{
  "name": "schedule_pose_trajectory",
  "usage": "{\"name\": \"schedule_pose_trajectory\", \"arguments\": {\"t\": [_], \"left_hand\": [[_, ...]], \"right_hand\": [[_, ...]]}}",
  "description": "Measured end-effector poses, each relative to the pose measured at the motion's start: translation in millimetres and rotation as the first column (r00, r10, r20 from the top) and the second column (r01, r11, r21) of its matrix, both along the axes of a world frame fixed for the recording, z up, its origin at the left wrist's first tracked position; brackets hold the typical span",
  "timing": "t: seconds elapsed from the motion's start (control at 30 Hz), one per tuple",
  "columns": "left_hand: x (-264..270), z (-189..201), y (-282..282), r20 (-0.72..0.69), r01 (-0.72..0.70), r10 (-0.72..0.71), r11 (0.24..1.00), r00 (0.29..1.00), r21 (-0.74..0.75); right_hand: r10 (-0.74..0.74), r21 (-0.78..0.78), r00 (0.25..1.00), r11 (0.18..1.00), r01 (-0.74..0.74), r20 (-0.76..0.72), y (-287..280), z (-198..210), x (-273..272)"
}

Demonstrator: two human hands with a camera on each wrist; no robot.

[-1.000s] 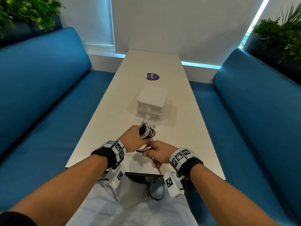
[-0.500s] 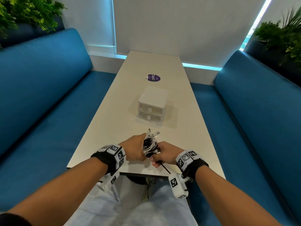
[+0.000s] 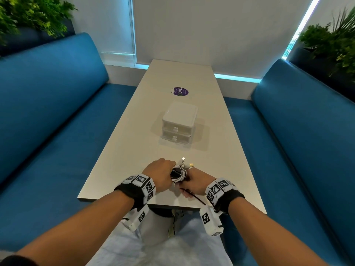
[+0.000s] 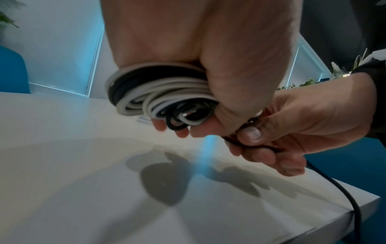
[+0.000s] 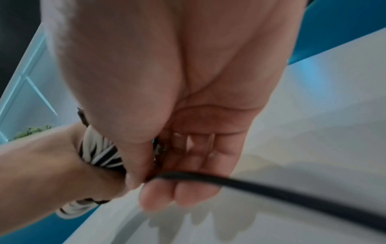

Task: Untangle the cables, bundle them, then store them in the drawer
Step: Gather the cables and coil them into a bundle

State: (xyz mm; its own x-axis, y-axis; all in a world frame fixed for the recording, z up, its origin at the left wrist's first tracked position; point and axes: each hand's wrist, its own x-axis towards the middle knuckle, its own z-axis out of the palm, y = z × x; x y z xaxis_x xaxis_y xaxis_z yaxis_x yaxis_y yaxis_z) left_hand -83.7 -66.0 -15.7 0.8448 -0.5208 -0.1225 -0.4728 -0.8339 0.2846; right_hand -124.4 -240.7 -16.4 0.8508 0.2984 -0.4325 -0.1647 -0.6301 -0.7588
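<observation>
A coil of white and black cables (image 3: 179,174) (image 4: 158,97) (image 5: 100,153) sits in my left hand (image 3: 163,174) (image 4: 208,69), whose fingers curl round it just above the near end of the white table (image 3: 134,143). Connector ends (image 3: 185,163) stick out of the coil's top. My right hand (image 3: 196,184) (image 5: 158,180) (image 4: 271,135) pinches a loose black cable (image 5: 271,186) (image 4: 353,206) (image 3: 197,198) right beside the coil; that cable trails off over the table's near edge. A small white two-drawer box (image 3: 178,124) stands mid-table, both drawers closed.
A purple round sticker (image 3: 180,91) lies beyond the drawer box. Blue bench seats (image 3: 48,131) (image 3: 307,141) flank the table on both sides. Potted plants (image 3: 28,14) stand behind each backrest. The table's near edge is just below my hands.
Both hands have dropped from a raised position to just above the table's near end, with the coil still gripped. The right hand has moved up against the coil.
</observation>
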Motion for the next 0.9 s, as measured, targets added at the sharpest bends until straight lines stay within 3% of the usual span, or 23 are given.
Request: {"name": "schedule_pose_trajectory", "arguments": {"t": [0.2,0.27,0.43,0.57,0.77,0.9], "left_hand": [[0,1,0,-0.142,-0.045,0.023,0.987,0.99,-0.156],[3,0,-1,-0.152,-0.034,0.012,0.989,0.988,-0.143],[6,2,-2,-0.029,-0.04,0.041,0.999,0.999,0.033],[10,7,6,0.059,-0.104,0.1,0.993,0.993,0.062],[21,11,22,-0.066,-0.28,0.274,0.955,0.959,-0.098],[27,15,25,-0.159,-0.358,0.328,0.904,0.931,-0.232]], "right_hand": [[0.018,-0.082,0.987,0.997,-0.005,0.159,-4,4,6],[0.032,-0.099,0.98,0.995,-0.013,0.194,-6,3,9],[0.086,-0.093,0.968,0.993,-0.066,0.237,-1,-1,11],[-0.006,-0.161,0.981,0.986,0.038,0.196,-3,-3,11],[-0.177,0.079,0.982,0.982,0.171,0.071,-18,-1,8],[-0.218,0.105,0.972,0.972,0.209,0.087,-25,0,7]]}}
